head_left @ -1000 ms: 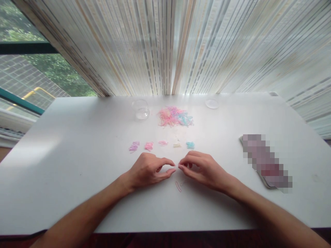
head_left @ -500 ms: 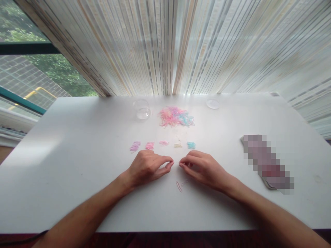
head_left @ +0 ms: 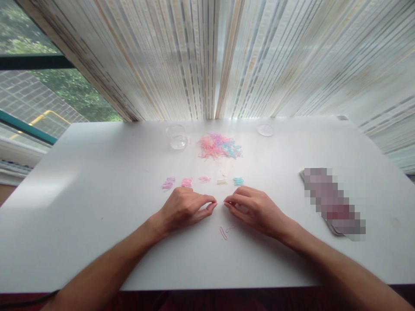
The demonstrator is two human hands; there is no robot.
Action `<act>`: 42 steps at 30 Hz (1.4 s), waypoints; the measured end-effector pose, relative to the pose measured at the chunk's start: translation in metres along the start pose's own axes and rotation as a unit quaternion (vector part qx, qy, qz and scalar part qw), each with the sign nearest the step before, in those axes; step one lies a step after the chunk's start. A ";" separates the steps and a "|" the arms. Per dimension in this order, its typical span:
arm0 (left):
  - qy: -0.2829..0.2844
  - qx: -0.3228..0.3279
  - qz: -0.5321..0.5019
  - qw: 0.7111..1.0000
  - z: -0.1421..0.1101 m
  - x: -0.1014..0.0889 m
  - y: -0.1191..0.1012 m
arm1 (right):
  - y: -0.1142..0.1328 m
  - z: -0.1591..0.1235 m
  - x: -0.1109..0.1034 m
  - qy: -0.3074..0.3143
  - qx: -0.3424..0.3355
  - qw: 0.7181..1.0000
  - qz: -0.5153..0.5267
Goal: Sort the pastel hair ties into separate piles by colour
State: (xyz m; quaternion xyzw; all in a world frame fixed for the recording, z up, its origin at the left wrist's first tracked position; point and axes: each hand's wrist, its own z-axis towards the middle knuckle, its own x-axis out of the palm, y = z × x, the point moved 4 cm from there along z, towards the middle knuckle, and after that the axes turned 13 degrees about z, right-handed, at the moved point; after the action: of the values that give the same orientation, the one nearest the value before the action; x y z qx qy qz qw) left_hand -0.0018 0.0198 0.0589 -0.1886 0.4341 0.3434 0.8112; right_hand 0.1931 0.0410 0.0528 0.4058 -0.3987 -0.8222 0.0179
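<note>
My left hand (head_left: 186, 206) and my right hand (head_left: 251, 208) face each other low over the white table, fingertips a small gap apart. Thumb and forefinger are pinched on each; whatever lies between them is too small to make out. Just below the right fingers lie a pink rubber band (head_left: 223, 233) and a paler band (head_left: 229, 229). Beyond my hands runs a row of small sorted heaps: purple bands (head_left: 168, 183), pink bands (head_left: 187, 182), light pink bands (head_left: 204, 179), cream bands (head_left: 222, 182) and turquoise bands (head_left: 238, 181).
A mixed pile of coloured rubber bands (head_left: 218, 146) lies farther back. Left of it stands a clear round container (head_left: 177, 138), and a clear lid (head_left: 265, 130) rests to the right. A blurred-out phone-like object (head_left: 333, 203) lies at the right. Striped curtains (head_left: 201, 60) border the table's far edge.
Both hands keep their pinched pose at nearly the same spot. The whole view has shifted very slightly; nothing on the table has visibly been moved.
</note>
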 end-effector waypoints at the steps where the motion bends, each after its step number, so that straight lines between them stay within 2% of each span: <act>1: 0.002 0.001 0.001 1.000 0.000 0.000 0.000 | 0.000 0.000 0.000 -0.001 -0.003 1.000 -0.006; 7: 0.020 0.014 0.000 1.000 0.000 -0.001 0.001 | -0.001 0.000 -0.003 -0.008 -0.014 0.999 -0.029; 13: -0.022 -0.068 0.106 0.992 0.000 -0.007 0.016 | -0.001 0.000 -0.003 -0.014 -0.002 1.000 -0.010; 17: -0.015 -0.130 0.186 0.974 0.002 -0.010 0.025 | 0.000 0.000 0.000 0.010 0.001 1.000 0.000; 26: 0.020 -0.142 0.235 0.961 0.001 0.000 0.024 | 0.000 -0.001 0.000 0.025 0.004 0.999 0.023; 33: 0.022 -0.147 0.237 0.960 0.000 0.000 0.025 | -0.002 0.000 -0.003 0.028 0.010 1.000 0.011; 37: -0.005 -0.137 0.219 0.966 0.003 -0.005 0.025 | -0.002 0.000 -0.010 0.037 0.020 0.999 0.006; 40: -0.023 -0.107 0.140 0.984 0.004 -0.009 0.022 | 0.000 0.001 -0.016 0.084 0.041 0.995 0.029; 42: 0.008 -0.063 0.042 0.997 0.003 -0.007 0.016 | 0.003 0.000 -0.018 0.131 0.063 0.988 0.052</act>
State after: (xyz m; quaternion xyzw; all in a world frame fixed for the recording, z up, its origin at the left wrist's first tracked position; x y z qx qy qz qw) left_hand -0.0139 0.0301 0.0664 -0.2229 0.4255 0.4025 0.7793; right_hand 0.2042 0.0455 0.0671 0.4889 -0.4643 -0.7334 0.0869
